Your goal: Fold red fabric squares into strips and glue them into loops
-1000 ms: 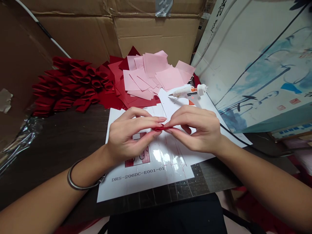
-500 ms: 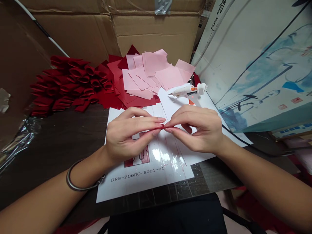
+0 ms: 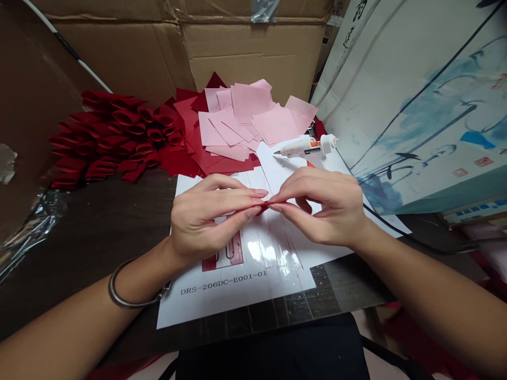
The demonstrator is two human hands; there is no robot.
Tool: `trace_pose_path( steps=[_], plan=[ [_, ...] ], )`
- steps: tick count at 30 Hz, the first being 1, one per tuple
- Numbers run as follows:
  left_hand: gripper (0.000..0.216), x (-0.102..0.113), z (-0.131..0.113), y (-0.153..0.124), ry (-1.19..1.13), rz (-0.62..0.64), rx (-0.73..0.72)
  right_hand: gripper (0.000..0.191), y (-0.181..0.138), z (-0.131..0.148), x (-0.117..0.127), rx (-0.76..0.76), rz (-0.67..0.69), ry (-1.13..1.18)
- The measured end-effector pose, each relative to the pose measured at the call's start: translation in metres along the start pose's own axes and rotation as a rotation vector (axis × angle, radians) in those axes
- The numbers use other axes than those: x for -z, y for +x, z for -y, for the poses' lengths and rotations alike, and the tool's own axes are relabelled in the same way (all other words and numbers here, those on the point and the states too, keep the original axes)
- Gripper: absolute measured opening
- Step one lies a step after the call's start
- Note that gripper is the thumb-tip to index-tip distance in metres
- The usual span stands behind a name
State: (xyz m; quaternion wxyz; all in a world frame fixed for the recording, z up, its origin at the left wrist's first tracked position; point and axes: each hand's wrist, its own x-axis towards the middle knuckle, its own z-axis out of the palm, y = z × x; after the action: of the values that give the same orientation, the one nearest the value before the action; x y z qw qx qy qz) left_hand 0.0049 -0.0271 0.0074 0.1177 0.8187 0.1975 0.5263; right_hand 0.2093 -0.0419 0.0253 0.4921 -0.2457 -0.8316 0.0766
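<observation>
Between both hands, above the white sheet, a small red fabric piece point(image 3: 264, 207) is pinched and mostly covered by fingers. My left hand point(image 3: 208, 219) grips its left side between thumb and fingers, with the fingers lying long over it. Thumb and fingertips of my right hand point(image 3: 327, 208) pinch its right end, almost touching the left fingertips. Under the hands lies the white printed sheet point(image 3: 178, 309), with a picture partly hidden by my left hand and a shiny clear film over it.
Just beyond my right hand rests a white glue gun point(image 3: 299, 148). Pink squares point(image 3: 253, 105) lie loosely on red squares point(image 3: 198, 150) at the back. A bundle of folded red pieces point(image 3: 114, 132) is at the left. Cardboard point(image 3: 253, 58) stands behind; a painted panel point(image 3: 428, 116) borders the right.
The red piece has tilted, and a little more of it shows below the left fingertips. Both hands keep their pinch, with only slight shifts of the fingers.
</observation>
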Motion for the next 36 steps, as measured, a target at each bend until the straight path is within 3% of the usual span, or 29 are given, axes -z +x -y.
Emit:
trace_pose_path(
  steps=[7,18,36],
  plan=[
    [0.021,-0.0001,0.0,-0.0012,-0.025,0.002,0.021,0.013,-0.0019,-0.0009,0.0002,-0.024,0.018,-0.006],
    [0.024,0.001,0.0023,-0.0039,0.045,0.05,-0.084,0.008,-0.0067,-0.0047,-0.0067,-0.01,0.038,0.053],
    [0.016,-0.0004,-0.0002,-0.0045,0.08,0.033,-0.016,0.013,-0.005,-0.0028,-0.0078,-0.028,0.016,0.024]
  ],
)
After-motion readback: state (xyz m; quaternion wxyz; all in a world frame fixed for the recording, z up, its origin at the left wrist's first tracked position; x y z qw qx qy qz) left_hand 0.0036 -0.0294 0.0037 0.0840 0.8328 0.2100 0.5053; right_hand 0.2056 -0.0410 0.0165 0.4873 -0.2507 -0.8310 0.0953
